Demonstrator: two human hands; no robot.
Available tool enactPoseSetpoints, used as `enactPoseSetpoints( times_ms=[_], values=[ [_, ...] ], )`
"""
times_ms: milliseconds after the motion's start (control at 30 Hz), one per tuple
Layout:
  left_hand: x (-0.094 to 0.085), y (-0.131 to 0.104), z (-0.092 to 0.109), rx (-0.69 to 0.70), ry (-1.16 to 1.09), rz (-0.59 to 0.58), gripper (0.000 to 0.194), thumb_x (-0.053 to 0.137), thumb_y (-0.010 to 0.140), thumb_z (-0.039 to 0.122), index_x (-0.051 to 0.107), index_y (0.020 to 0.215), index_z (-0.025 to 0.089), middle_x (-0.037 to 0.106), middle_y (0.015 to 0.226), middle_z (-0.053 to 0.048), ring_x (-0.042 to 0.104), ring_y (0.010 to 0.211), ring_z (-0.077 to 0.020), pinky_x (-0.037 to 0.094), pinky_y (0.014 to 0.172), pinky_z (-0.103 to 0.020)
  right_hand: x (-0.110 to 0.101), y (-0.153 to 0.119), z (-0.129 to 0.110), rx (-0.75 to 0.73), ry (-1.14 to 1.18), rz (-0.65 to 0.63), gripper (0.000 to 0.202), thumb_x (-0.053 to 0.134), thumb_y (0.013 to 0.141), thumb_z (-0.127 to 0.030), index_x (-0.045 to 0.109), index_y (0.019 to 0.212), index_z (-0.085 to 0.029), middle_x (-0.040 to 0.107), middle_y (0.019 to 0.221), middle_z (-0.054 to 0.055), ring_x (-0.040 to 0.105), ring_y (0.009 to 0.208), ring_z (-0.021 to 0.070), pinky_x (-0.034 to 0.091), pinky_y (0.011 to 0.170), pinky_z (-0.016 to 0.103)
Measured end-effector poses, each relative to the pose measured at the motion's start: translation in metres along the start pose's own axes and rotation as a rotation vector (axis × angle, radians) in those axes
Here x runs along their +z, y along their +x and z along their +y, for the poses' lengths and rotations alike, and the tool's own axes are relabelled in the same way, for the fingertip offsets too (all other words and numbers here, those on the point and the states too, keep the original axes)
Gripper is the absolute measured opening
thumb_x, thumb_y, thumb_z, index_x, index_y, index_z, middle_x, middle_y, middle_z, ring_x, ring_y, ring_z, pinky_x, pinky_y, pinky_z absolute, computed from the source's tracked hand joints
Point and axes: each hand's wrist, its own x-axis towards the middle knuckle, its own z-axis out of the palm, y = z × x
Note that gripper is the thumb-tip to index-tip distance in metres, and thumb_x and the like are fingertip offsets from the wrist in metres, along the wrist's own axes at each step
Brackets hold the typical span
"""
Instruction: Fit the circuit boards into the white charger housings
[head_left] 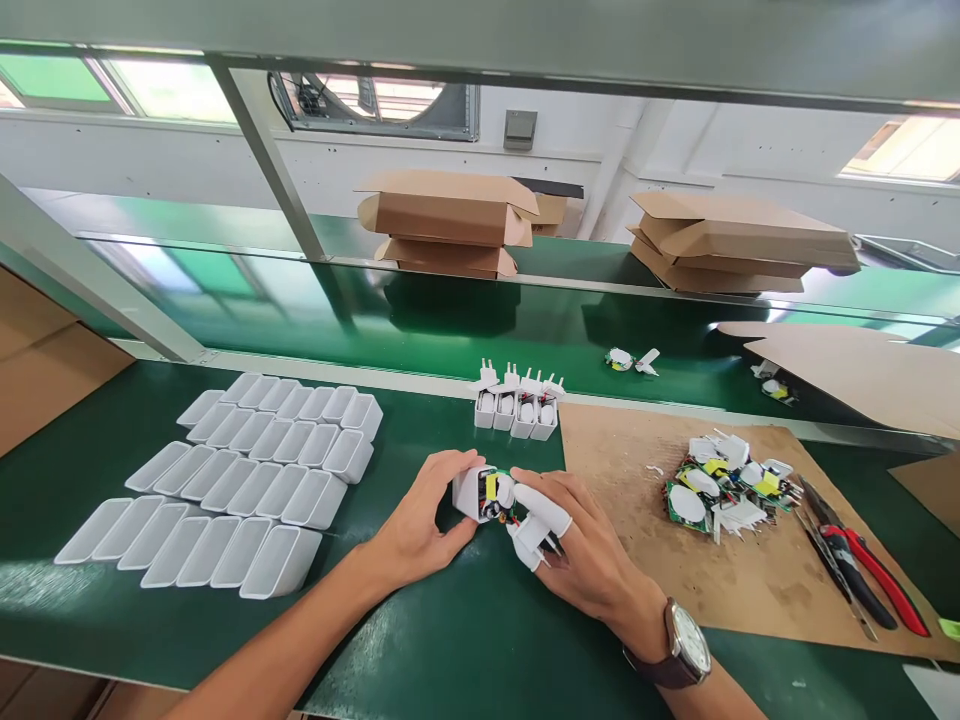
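My left hand (426, 520) grips a white plastic case (466, 493) between thumb and fingers, its open end facing right. At that opening is a small circuit board (495, 490) with a yellow part and a white disc; how far it sits inside I cannot tell. My right hand (596, 560) closes on the board's right side and on a white plug piece (529, 543) with prongs, joined to it by wires. A white cover sleeves one right finger. Just behind my hands stands a row of several white cases (516, 414) with boards inside and plug pieces on top.
Rows of open white cases (277, 560) fill the bench's left side. On a brown cardboard sheet (622, 560) lie a heap of circuit boards (724, 485), red-and-black pliers (862, 570) and tweezers (840, 575). Behind is a green conveyor belt (337, 330) with loose boards (619, 359); cardboard boxes (450, 215) stand beyond.
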Motion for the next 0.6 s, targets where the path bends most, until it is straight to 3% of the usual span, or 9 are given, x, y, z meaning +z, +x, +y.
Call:
enactPoseSetpoints(
  times_ms=[233,600],
  values=[
    [-0.0006,-0.0007,-0.0006,-0.028,0.023,-0.009,0.073,0.065,0.089,0.012,0.034,0.153,0.028,0.064,0.137,-0.013,0.061,0.127,-0.0286,0.053,0.108,-0.051,-0.0008,-0.0004,-0.0001,0.046,0.022,-0.048,0.080,0.058,0.091,-0.005,0.028,0.161,-0.029,0.063,0.143,0.013,0.064,0.115,0.0295,0.060,0.094,0.050],
    [-0.0003,-0.0004,-0.0017,-0.040,-0.012,-0.026,0.071,0.067,0.091,0.014,0.036,0.153,0.030,0.062,0.139,-0.011,0.058,0.130,-0.0260,0.052,0.109,-0.046,-0.0005,-0.0025,0.0001,0.032,0.000,-0.068,0.080,0.055,0.093,-0.005,0.024,0.164,-0.025,0.061,0.145,0.014,0.060,0.116,0.0310,0.058,0.096,0.052]
  ],
)
